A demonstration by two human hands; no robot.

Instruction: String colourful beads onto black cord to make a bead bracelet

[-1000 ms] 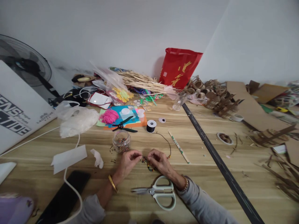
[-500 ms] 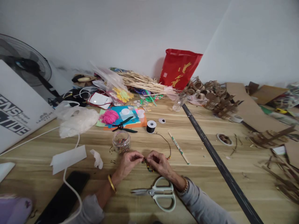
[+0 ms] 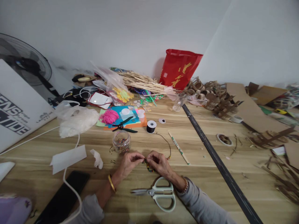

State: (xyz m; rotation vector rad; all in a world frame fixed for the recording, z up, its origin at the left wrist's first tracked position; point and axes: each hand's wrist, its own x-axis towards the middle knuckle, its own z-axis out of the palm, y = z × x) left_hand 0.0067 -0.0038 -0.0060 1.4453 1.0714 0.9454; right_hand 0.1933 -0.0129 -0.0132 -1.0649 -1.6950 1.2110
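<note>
My left hand (image 3: 130,162) and my right hand (image 3: 159,162) meet fingertip to fingertip above the table. Between them hangs a string of small coloured beads (image 3: 149,169), partly hidden by my fingers. The right thumb and forefinger pinch the beaded string. Closed in a pinch too, the left fingers touch its end; whether a single bead is in them is too small to see. From the right hand a dark cord (image 3: 168,142) curves back to a spool (image 3: 151,126). An open jar of beads (image 3: 121,142) stands just beyond the left hand. Scissors (image 3: 156,193) lie in front.
A green-and-white paper strip (image 3: 178,147) lies right of the cord. Pink yarn (image 3: 109,117) and a black propeller (image 3: 122,126) rest on coloured paper. At left are a white cable (image 3: 67,183) and a black phone-like slab (image 3: 64,196). A dark strip (image 3: 217,158) crosses the table.
The left fingertips have shifted very slightly toward the right hand. Everything else looks the same.
</note>
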